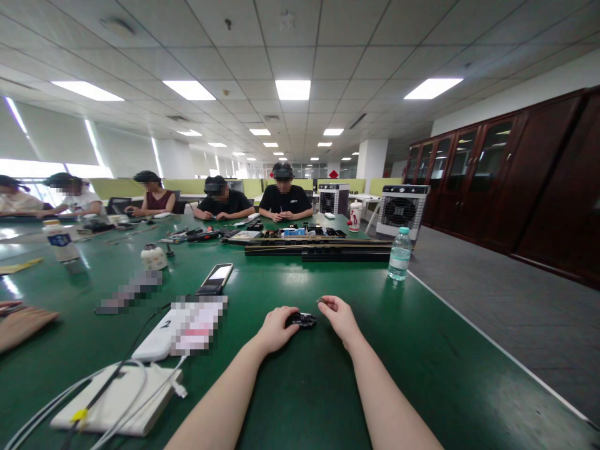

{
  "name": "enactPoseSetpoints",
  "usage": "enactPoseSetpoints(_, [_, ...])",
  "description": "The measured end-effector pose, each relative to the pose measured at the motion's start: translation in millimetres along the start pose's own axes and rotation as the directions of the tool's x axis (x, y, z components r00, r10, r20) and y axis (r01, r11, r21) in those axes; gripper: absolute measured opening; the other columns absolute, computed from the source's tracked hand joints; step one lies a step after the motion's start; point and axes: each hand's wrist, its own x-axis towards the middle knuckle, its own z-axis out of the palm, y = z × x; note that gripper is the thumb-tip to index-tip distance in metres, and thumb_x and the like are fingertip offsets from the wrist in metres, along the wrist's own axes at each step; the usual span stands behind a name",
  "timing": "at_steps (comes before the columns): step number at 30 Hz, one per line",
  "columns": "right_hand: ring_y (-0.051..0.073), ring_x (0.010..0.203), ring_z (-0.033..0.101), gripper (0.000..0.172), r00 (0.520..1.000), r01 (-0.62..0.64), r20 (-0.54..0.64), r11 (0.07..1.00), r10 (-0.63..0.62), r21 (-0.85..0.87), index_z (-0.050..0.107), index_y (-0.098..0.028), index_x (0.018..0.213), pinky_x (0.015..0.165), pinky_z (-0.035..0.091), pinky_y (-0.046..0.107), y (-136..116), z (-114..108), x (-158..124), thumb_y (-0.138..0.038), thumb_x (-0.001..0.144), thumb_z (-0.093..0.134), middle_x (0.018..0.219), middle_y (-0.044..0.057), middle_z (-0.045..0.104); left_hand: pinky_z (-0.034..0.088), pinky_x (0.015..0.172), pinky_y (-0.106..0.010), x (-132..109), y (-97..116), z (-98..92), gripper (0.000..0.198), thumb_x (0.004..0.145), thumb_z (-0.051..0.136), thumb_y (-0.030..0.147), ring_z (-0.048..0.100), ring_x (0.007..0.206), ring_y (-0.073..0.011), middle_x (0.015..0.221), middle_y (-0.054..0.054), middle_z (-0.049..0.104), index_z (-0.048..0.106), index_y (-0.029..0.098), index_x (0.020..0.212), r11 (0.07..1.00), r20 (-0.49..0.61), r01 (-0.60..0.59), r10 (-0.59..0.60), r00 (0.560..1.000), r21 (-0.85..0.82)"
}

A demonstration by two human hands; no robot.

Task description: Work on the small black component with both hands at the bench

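The left hand point(279, 328) is resting on the green worktop point(304, 381), its grip clamping a small black part point(308, 320) at its three o'clock and hiding one end. At the part's one o'clock, the right hand point(338, 317) is pinching a tiny piece point(320, 300), mostly covered and too small to identify. At nine o'clock, a co-worker's blurred hand point(25, 326) is running out of view.

Green table point(300, 387), on it a water bottle point(399, 257), black rails point(347, 252), phone point(216, 277), white slab marked 2 point(154, 337), white box point(110, 403) under cables, jar point(154, 257), small black part point(307, 320).
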Motion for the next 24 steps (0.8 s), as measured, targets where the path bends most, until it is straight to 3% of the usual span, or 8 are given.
enactPoseSetpoints(7, [0.023, 0.09, 0.062, 0.032, 0.967, -0.176, -0.185, 0.984, 0.177, 0.025, 0.059, -0.019, 0.09, 0.069, 0.048, 0.031, 3.7, -4.3, 5.7, -0.038, 0.065, 0.064, 0.096, 0.01, 0.068, 0.038, 0.096, -0.035, -0.6, 2.8, -1.9, 0.039, 0.077, 0.055, 0.026, 0.053, 0.107, -0.0224, 0.116, -0.005, 0.061, 0.056, 0.021, 0.115, 1.0, 0.011, 0.01, -0.01, 1.0, -0.007])
enactPoseSetpoints(14, [0.021, 0.087, 0.063, 0.038, 0.965, -0.215, -0.143, 0.976, 0.218, 0.037, 0.058, -0.02, 0.095, 0.061, 0.047, 0.026, 2.0, -11.0, 5.7, -0.044, 0.066, 0.062, 0.103, 0.01, 0.066, 0.038, 0.096, -0.036, -0.3, 2.1, -1.7, 0.039, 0.077, 0.055, 0.027, 0.053, 0.108, -0.0228, 0.116, -0.005, 0.061, 0.056, 0.022, 0.115, 1.0, 0.009, 0.011, -0.011, 1.0, -0.015])
enactPoseSetpoints(24, [0.016, 0.075, 0.064, 0.031, 0.934, -0.304, -0.094, 0.907, 0.343, 0.29, 0.06, -0.022, 0.094, 0.057, 0.048, 0.024, 4.8, -14.0, 7.8, -0.036, 0.067, 0.066, 0.097, 0.007, 0.069, 0.038, 0.096, -0.035, -0.7, 3.8, -2.3, 0.039, 0.077, 0.055, 0.026, 0.053, 0.107, -0.0224, 0.115, -0.005, 0.061, 0.056, 0.022, 0.115, 1.0, 0.008, 0.011, -0.011, 1.0, -0.001])
